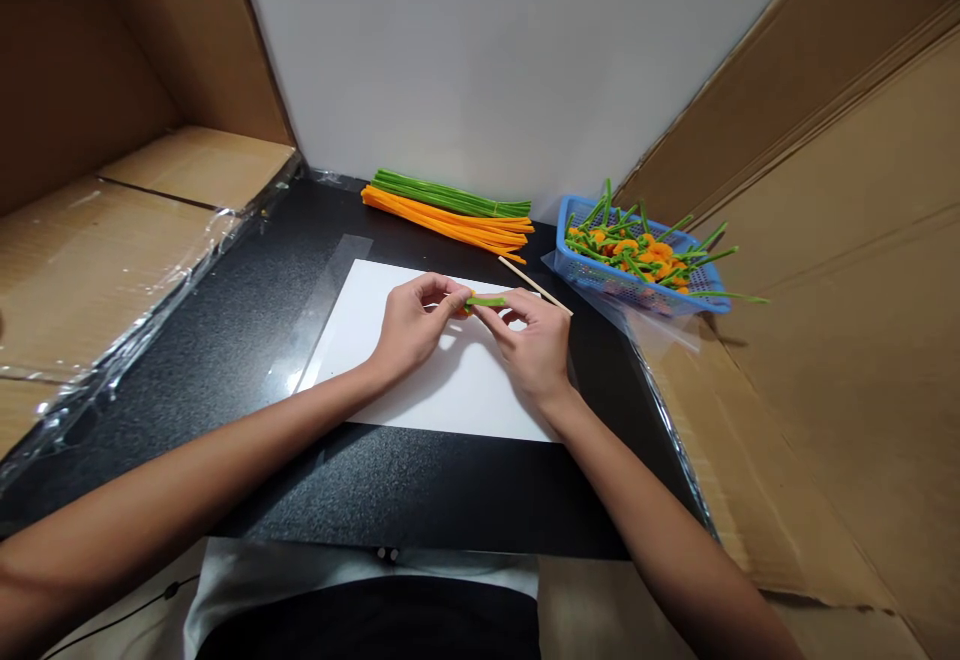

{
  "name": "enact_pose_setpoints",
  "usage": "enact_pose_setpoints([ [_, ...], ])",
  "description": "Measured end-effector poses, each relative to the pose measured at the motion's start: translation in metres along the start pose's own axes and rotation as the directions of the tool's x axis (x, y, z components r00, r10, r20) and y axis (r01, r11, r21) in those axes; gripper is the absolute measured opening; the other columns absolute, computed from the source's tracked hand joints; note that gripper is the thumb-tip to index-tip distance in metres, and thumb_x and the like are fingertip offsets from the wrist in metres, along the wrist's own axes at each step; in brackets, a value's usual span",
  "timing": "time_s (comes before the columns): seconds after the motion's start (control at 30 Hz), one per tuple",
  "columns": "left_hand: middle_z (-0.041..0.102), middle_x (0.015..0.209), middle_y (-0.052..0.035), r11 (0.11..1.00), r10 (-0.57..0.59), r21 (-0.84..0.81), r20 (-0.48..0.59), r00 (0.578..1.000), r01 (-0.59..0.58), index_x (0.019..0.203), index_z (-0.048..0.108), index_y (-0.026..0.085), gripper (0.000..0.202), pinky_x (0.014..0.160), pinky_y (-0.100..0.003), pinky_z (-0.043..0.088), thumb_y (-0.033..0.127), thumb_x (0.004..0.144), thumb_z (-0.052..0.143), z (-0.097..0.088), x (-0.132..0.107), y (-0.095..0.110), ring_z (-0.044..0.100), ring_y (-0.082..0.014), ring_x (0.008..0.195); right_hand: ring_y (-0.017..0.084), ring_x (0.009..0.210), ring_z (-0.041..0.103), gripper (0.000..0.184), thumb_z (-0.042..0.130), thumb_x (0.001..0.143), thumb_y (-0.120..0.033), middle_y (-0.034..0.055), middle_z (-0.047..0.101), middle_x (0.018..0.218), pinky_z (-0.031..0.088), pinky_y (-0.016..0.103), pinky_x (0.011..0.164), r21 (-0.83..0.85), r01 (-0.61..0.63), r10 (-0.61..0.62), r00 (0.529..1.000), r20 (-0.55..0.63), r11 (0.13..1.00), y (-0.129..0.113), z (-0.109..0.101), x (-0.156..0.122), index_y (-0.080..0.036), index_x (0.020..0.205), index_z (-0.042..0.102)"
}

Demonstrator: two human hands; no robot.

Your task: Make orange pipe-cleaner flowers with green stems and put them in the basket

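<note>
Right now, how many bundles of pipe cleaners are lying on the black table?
2: a green bundle against the back wall, and an orange bundle right in front of it.

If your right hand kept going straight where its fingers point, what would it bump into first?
Probably the green pipe cleaner that the right hand is pinching. Just behind that, it would likely meet the left hand, though depth is hard to judge from here.

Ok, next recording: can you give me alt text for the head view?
The left hand and right hand pinch a short green pipe cleaner over a white sheet on a black table. A green bundle and an orange bundle of pipe cleaners lie behind. At right, a blue basket holds pipe-cleaner flowers, near a wooden stick.
</note>
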State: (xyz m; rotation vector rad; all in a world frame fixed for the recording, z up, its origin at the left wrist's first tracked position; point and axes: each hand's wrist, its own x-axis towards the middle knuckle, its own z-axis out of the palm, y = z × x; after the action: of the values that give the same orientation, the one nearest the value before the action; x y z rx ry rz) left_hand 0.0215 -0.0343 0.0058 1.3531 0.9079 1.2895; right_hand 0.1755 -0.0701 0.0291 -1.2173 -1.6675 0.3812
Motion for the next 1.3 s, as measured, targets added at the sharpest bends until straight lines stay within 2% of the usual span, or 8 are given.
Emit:
enact_pose_setpoints([
  [0.23, 0.07, 0.075, -0.004, 1.0, 0.013, -0.012, 0.014, 1.0, -0.013, 0.08, 0.069, 0.012, 0.026, 0.064, -0.021, 0.053, 0.038, 0.083, 0.071, 0.0, -0.002, -0.003, 0.067, -0.0125, 0.066, 0.017, 0.072, 0.07, 0.014, 0.069, 0.086, -0.015, 0.0028, 0.078, 0.082, 0.053, 0.03, 0.068, -0.072, 0.12, -0.122, 0.992, -0.023, 0.99, 0.002, 0.001, 0.0, -0.023, 0.081, 0.079],
  [0.5, 0.07, 0.076, -0.0042, 0.998, 0.003, -0.058, 0.02, 1.0, -0.002, 0.078, 0.066, 0.013, 0.032, 0.064, -0.023, 0.055, 0.044, 0.081, 0.072, 0.001, -0.001, -0.007, 0.067, -0.0129, 0.065, 0.019, 0.078, 0.072, 0.016, 0.067, 0.086, -0.013, 0.0043, 0.079, 0.085, 0.055, 0.032, 0.073, -0.109, 0.185, -0.187, 0.982, -0.007, 0.977, 0.006, 0.002, -0.001, -0.023, 0.087, 0.079],
  [0.67, 0.07, 0.076, -0.005, 0.998, 0.002, -0.066, 0.03, 1.0, 0.0, 0.08, 0.066, 0.013, 0.036, 0.066, -0.024, 0.055, 0.049, 0.081, 0.071, 0.0, 0.0, -0.01, 0.067, -0.0139, 0.067, 0.017, 0.072, 0.071, 0.014, 0.069, 0.085, -0.015, 0.0028, 0.078, 0.083, 0.054, 0.03, 0.066, -0.067, 0.098, -0.1, 0.994, -0.033, 0.993, 0.006, 0.006, -0.001, -0.024, 0.087, 0.08],
  [0.97, 0.07, 0.074, -0.0043, 0.998, -0.027, -0.058, 0.032, 0.999, 0.029, 0.078, 0.066, 0.013, 0.036, 0.066, -0.024, 0.053, 0.048, 0.08, 0.073, 0.0, 0.0, -0.01, 0.067, -0.0141, 0.067, 0.019, 0.075, 0.07, 0.014, 0.066, 0.086, -0.017, 0.0038, 0.077, 0.083, 0.055, 0.032, 0.069, -0.056, 0.045, -0.045, 0.999, -0.013, 0.997, 0.01, 0.008, -0.003, -0.023, 0.086, 0.078],
  [1.07, 0.072, 0.076, -0.0054, 0.999, -0.043, -0.019, 0.032, 0.999, 0.044, 0.079, 0.069, 0.012, 0.033, 0.067, -0.024, 0.053, 0.046, 0.08, 0.073, -0.001, 0.002, -0.01, 0.068, -0.0152, 0.07, 0.019, 0.08, 0.07, 0.008, 0.07, 0.084, -0.022, 0.0042, 0.076, 0.086, 0.056, 0.032, 0.072, 0.108, -0.095, 0.097, 0.995, -0.014, 0.99, 0.015, 0.01, -0.003, -0.023, 0.087, 0.077],
  [1.13, 0.073, 0.079, -0.0065, 0.999, -0.043, -0.001, 0.029, 0.999, 0.043, 0.082, 0.07, 0.013, 0.033, 0.069, -0.025, 0.054, 0.045, 0.081, 0.072, -0.002, 0.003, -0.011, 0.069, -0.0163, 0.073, 0.019, 0.086, 0.07, 0.012, 0.072, 0.082, -0.025, 0.0046, 0.075, 0.097, 0.058, 0.033, 0.076, 0.27, -0.201, 0.198, 0.979, 0.04, 0.942, 0.019, 0.012, -0.001, -0.023, 0.093, 0.076],
  [1.2, 0.074, 0.082, -0.0074, 0.999, -0.049, -0.023, 0.027, 0.998, 0.049, 0.084, 0.071, 0.013, 0.033, 0.07, -0.027, 0.055, 0.046, 0.081, 0.072, -0.002, 0.005, -0.012, 0.07, -0.0173, 0.075, 0.019, 0.09, 0.069, 0.022, 0.075, 0.079, -0.027, 0.0047, 0.074, 0.106, 0.058, 0.034, 0.08, 0.378, -0.27, 0.248, 0.963, 0.107, 0.885, 0.022, 0.013, 0.0, -0.024, 0.1, 0.074],
  [1.3, 0.075, 0.086, -0.0086, 0.991, -0.08, -0.104, 0.04, 0.996, 0.083, 0.088, 0.069, 0.013, 0.034, 0.071, -0.03, 0.058, 0.045, 0.077, 0.075, -0.002, 0.006, -0.013, 0.071, -0.0184, 0.075, 0.02, 0.091, 0.069, 0.026, 0.079, 0.075, -0.029, 0.0051, 0.073, 0.105, 0.058, 0.035, 0.083, 0.409, -0.304, 0.272, 0.953, 0.135, 0.861, 0.024, 0.013, 0.001, -0.023, 0.1, 0.074],
])
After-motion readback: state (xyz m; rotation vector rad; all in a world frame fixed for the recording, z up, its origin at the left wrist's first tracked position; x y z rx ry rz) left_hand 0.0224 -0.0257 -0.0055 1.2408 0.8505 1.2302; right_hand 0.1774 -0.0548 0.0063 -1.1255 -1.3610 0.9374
